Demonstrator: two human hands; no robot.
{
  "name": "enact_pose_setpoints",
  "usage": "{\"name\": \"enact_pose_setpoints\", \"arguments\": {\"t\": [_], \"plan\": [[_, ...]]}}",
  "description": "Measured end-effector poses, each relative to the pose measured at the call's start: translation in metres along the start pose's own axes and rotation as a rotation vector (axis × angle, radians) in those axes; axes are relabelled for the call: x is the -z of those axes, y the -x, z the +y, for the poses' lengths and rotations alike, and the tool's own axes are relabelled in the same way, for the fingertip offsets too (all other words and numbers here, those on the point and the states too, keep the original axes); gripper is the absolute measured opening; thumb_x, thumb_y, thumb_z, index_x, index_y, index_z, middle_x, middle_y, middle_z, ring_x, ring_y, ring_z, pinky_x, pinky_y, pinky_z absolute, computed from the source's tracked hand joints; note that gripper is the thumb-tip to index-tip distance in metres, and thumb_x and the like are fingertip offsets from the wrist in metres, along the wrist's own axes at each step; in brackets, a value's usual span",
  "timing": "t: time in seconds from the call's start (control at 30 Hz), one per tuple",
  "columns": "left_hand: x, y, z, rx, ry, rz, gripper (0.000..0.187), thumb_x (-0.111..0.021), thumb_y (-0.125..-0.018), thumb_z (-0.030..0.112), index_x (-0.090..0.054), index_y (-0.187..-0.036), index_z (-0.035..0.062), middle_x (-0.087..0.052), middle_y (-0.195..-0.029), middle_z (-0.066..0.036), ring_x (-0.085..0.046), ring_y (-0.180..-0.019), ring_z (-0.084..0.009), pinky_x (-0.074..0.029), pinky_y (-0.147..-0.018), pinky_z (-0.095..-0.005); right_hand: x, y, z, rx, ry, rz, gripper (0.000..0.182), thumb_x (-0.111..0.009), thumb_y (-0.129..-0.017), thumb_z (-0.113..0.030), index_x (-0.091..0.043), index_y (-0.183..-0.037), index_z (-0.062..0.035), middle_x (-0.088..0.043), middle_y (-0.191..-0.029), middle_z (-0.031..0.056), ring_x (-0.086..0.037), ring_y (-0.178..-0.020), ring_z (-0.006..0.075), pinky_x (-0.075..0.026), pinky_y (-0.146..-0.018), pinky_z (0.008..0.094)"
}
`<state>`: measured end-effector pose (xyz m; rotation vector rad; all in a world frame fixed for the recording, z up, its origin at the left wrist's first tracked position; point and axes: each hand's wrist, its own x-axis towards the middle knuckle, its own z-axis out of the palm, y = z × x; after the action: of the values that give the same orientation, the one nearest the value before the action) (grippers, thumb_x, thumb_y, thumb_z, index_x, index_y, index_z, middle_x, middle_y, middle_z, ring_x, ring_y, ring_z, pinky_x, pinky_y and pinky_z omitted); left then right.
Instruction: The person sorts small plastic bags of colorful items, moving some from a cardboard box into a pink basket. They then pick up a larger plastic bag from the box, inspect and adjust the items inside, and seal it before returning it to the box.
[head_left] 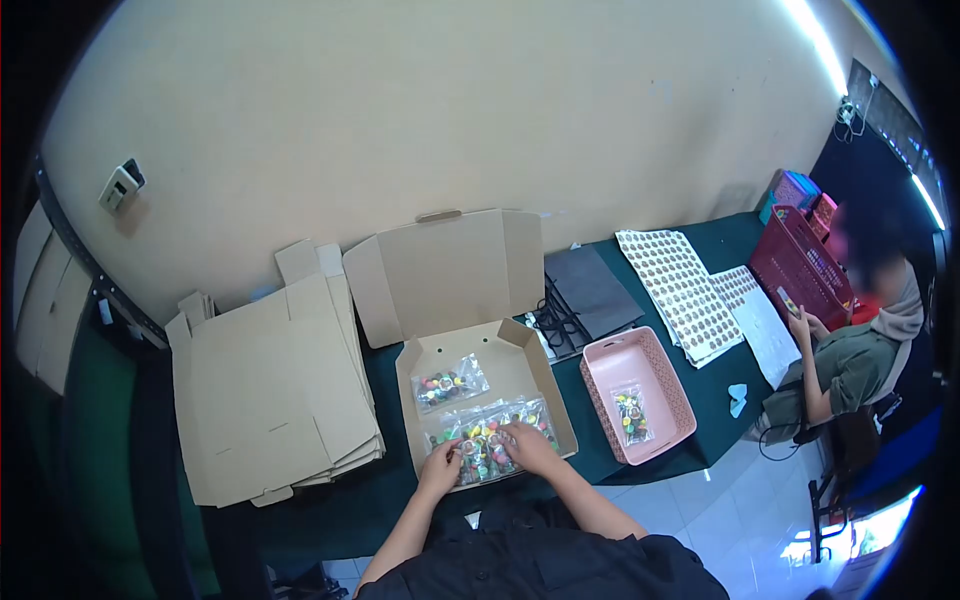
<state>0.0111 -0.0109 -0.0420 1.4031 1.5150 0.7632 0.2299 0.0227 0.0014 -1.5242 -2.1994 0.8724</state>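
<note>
An open cardboard box (pixel 520 345) stands on the dark green table in front of me, its lid raised toward the wall. Clear bags of colourful round pieces (pixel 486 455) lie in a row along its near side, and another such bag (pixel 450 384) lies farther back on the left. My left hand (pixel 440 468) is at the left part of the near row, its fingers bent against the bags. My right hand (pixel 527 447) rests over the same row farther right, fingertips on the plastic. Whether either hand grips a bag is unclear.
Flattened cardboard boxes (pixel 270 390) are stacked at left. To the right are a pink basket (pixel 660 385) holding one bag (pixel 632 415), black paper bags (pixel 590 290), sticker sheets (pixel 685 290) and a maroon basket (pixel 795 260). A person (pixel 850 365) sits at far right holding a small item.
</note>
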Motion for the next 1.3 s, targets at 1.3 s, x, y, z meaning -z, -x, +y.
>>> {"name": "enact_pose_setpoints", "arguments": {"t": [1.3], "plan": [[-0.078,-0.008,0.182,-0.170,0.583,-0.116,0.032,-0.053,-0.086,0.014,-0.047,-0.116,0.0028,-0.053,-0.109,-0.008,-0.052,-0.101,-0.0139,-0.041,-0.086,-0.0265,0.154,0.034,0.030,-0.199,-1.153,0.296,0.038,-0.062,-0.082,-0.018,-0.045,-0.113,-0.0045,-0.058,-0.101,0.0040,-0.058,-0.084,0.0094,-0.048,-0.055,0.0188]]}}
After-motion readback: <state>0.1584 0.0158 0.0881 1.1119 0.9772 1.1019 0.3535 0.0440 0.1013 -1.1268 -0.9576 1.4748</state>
